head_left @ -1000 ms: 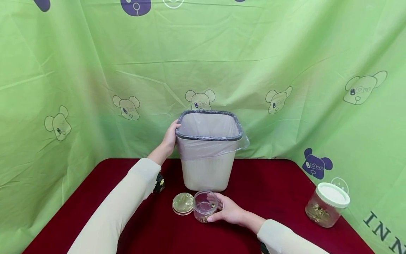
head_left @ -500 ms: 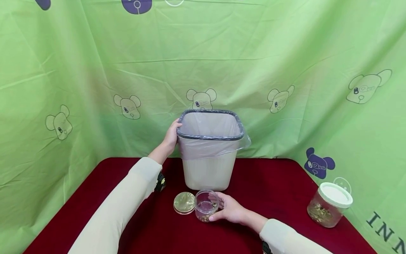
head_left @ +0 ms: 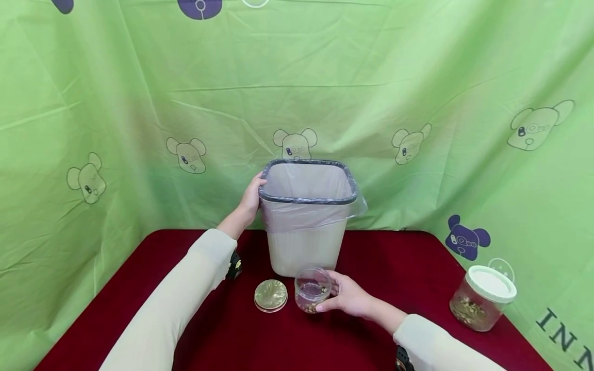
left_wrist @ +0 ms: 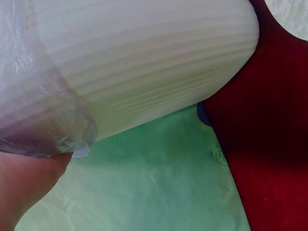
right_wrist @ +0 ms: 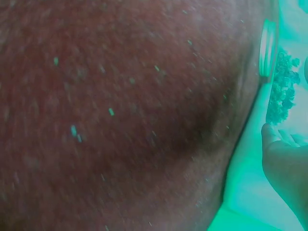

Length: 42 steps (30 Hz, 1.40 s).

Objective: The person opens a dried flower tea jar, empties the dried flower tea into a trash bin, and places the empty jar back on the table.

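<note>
A whitish trash bin (head_left: 306,247) with a dark rim and a clear plastic liner stands in the middle of the head view. My left hand (head_left: 250,198) grips its upper left side at the rim; in the left wrist view part of that hand (left_wrist: 31,180) shows below the liner. In front of the bin, my right hand (head_left: 350,294) holds a small clear jar (head_left: 307,296) from the right, thumb at the near side. The uncovered jar has small tan pieces at its bottom. A round gold lid (head_left: 270,294) lies left of the jar.
A larger clear jar (head_left: 475,309) with a white lid and tan-brown pieces inside stands at the right edge of the red-covered table (head_left: 394,252). Green printed cloth (head_left: 223,103) hangs close behind and on both sides.
My right hand has carried the small jar slightly right and toward the bin, opening a gap between it and the gold lid. The left hand keeps its grip on the bin.
</note>
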Each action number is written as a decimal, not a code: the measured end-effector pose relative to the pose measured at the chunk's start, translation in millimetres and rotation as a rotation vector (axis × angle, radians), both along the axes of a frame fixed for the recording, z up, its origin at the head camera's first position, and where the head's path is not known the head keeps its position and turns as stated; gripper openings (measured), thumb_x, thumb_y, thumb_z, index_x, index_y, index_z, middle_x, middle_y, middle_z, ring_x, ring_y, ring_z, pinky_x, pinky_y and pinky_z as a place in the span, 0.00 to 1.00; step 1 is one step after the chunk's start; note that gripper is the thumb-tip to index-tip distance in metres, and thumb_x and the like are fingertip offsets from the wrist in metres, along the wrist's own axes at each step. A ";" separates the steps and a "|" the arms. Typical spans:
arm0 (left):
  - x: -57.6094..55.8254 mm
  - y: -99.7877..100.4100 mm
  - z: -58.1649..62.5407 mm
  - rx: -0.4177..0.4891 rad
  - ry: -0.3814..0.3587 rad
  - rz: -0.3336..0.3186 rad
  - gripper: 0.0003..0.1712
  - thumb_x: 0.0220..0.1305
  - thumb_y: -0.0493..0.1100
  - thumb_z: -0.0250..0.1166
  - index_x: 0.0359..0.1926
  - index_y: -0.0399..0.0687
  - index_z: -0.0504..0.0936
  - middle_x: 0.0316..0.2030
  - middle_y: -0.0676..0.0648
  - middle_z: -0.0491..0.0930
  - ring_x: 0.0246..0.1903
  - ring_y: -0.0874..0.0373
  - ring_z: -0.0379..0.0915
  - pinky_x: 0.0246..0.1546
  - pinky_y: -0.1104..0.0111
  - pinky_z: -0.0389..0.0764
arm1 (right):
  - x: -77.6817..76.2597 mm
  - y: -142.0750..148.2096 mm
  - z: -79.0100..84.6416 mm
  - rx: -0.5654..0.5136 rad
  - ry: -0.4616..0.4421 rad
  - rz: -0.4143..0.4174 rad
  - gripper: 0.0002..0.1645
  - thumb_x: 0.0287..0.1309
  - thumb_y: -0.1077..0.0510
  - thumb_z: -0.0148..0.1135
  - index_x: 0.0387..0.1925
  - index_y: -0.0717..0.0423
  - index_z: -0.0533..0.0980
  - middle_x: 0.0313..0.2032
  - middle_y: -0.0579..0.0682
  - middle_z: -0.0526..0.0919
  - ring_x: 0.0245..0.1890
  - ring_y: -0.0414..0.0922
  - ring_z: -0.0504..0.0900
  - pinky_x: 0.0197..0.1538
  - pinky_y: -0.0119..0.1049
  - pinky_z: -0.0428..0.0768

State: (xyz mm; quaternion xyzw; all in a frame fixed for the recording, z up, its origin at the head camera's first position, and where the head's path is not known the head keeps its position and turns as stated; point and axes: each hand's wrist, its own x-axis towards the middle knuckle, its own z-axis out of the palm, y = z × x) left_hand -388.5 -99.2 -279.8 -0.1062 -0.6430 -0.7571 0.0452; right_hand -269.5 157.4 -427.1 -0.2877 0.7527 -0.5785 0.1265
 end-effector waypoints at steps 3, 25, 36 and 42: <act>-0.4 -1.1 -0.3 -0.014 0.007 0.001 0.31 0.59 0.42 0.40 0.66 0.47 0.52 0.61 0.43 0.58 0.56 0.51 0.55 0.55 0.63 0.55 | -0.6 4.8 6.8 0.011 0.000 -0.010 0.46 0.36 0.64 0.71 0.58 0.67 0.59 0.54 0.63 0.68 0.55 0.55 0.66 0.54 0.41 0.65; 1.9 -0.7 0.6 -0.029 0.026 0.000 0.31 0.60 0.43 0.40 0.66 0.46 0.53 0.61 0.43 0.57 0.56 0.51 0.55 0.56 0.63 0.54 | -2.5 62.5 72.6 0.090 0.109 -0.180 0.45 0.40 0.60 0.69 0.59 0.65 0.59 0.57 0.64 0.64 0.57 0.56 0.63 0.50 0.38 0.68; 4.4 -1.1 0.7 -0.033 0.028 -0.007 0.31 0.60 0.43 0.40 0.66 0.46 0.52 0.62 0.43 0.55 0.58 0.51 0.53 0.57 0.62 0.53 | -8.9 88.1 100.2 0.138 0.134 -0.300 0.43 0.41 0.57 0.69 0.58 0.65 0.61 0.56 0.60 0.66 0.55 0.52 0.66 0.51 0.36 0.67; 1.7 -0.7 -1.1 -0.024 0.033 0.008 0.31 0.59 0.43 0.40 0.65 0.46 0.53 0.61 0.42 0.58 0.55 0.51 0.56 0.55 0.63 0.55 | -12.4 102.5 112.4 0.192 0.163 -0.346 0.44 0.41 0.54 0.69 0.59 0.63 0.60 0.57 0.58 0.66 0.56 0.52 0.65 0.52 0.38 0.67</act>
